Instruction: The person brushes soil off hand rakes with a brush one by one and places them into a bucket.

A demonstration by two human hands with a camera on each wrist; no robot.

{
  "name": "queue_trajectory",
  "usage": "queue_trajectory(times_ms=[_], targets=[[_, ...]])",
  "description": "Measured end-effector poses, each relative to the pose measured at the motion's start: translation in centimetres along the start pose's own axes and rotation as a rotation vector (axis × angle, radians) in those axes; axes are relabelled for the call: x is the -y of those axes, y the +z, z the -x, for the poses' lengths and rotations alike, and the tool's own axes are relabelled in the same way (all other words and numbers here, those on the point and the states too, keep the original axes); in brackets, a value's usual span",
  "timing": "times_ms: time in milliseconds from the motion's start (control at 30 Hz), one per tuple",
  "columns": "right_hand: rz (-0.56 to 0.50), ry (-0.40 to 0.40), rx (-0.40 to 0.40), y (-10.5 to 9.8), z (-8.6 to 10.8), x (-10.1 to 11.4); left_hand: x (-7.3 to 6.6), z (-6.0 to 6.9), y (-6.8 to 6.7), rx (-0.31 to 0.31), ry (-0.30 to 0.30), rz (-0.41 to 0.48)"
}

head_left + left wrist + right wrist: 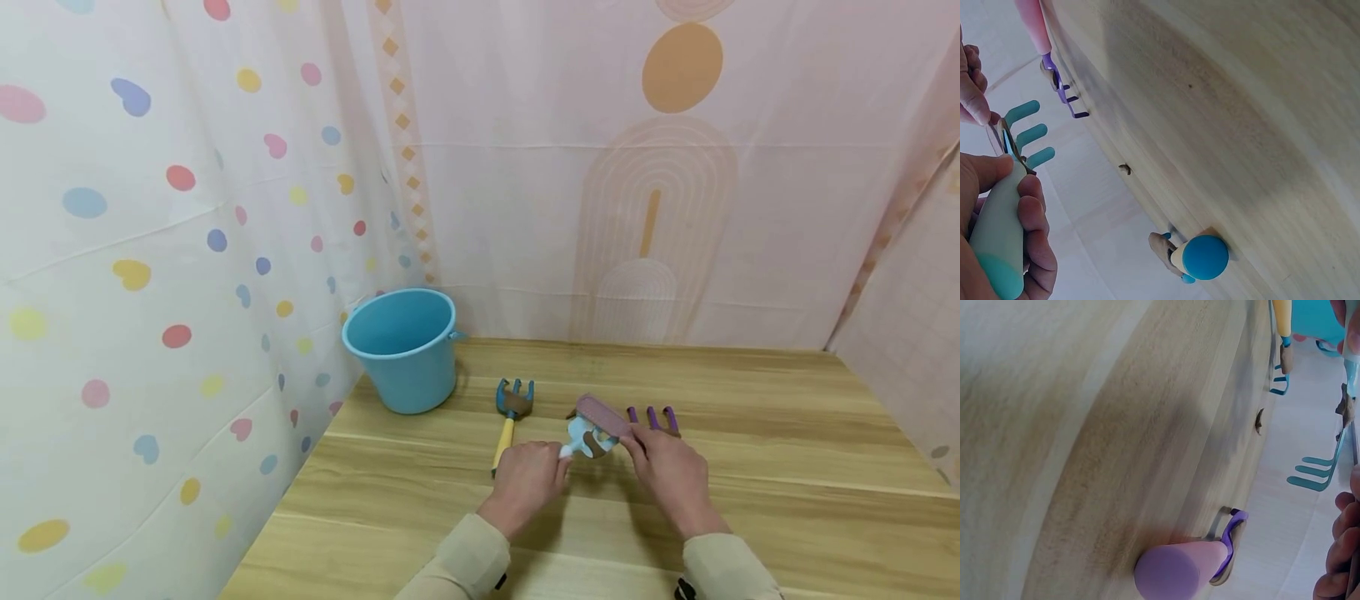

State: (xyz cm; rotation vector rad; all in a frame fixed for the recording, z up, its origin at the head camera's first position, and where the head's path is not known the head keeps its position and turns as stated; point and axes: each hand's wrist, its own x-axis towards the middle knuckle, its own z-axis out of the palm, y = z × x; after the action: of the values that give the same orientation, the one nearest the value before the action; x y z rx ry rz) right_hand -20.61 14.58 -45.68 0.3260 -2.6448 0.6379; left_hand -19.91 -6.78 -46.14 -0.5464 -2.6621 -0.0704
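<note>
In the head view my left hand (531,473) grips the handle of a light blue hand rake, its head (579,435) raised over the table. A brown patch (595,444) covers part of that head. My right hand (670,471) pinches a flat mauve piece (600,414) with a rounded end, lying over the rake head. The left wrist view shows my fingers (1032,215) wrapped round the pale handle (999,234), thumb near its top. Curled right fingers (1341,547) are at the right wrist view's edge, below the teal tines (1316,478).
A blue bucket (416,375) stands at the table's back left. A yellow-handled blue rake (507,433) lies left of centre; a purple rake (654,418) with a pink handle (1210,555) lies to the right. Both carry brown patches. A small brown bit (1125,169) lies between them. Curtains hang behind.
</note>
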Motion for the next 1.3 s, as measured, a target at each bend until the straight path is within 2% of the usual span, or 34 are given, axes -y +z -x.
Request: queue_trajectory(times_ms=[167, 333, 700, 900, 1167, 1300], targets=[[-0.017, 0.027, 0.001, 0.0, 0.0, -0.1, 0.0, 0.1, 0.0, 0.000, 0.000, 0.005], [-0.038, 0.093, 0.003, -0.2, -0.1, -0.3, 0.0, 0.1, 0.0, 0.004, 0.001, 0.016], [-0.022, 0.174, 0.007, -0.7, -0.1, -0.9, 0.1, 0.2, 0.0, 0.013, -0.001, 0.024], [-0.030, 0.167, -0.009, -0.8, -0.3, -0.6, 0.1, 0.2, 0.1, 0.016, 0.000, 0.023], [-0.076, 0.083, -0.073, -0.7, -0.6, 0.4, 0.0, 0.2, 0.2, 0.017, 0.001, 0.038], [-0.086, 0.062, -0.052, -0.8, -0.6, 0.9, 0.0, 0.3, 0.1, 0.033, 0.004, 0.041]])
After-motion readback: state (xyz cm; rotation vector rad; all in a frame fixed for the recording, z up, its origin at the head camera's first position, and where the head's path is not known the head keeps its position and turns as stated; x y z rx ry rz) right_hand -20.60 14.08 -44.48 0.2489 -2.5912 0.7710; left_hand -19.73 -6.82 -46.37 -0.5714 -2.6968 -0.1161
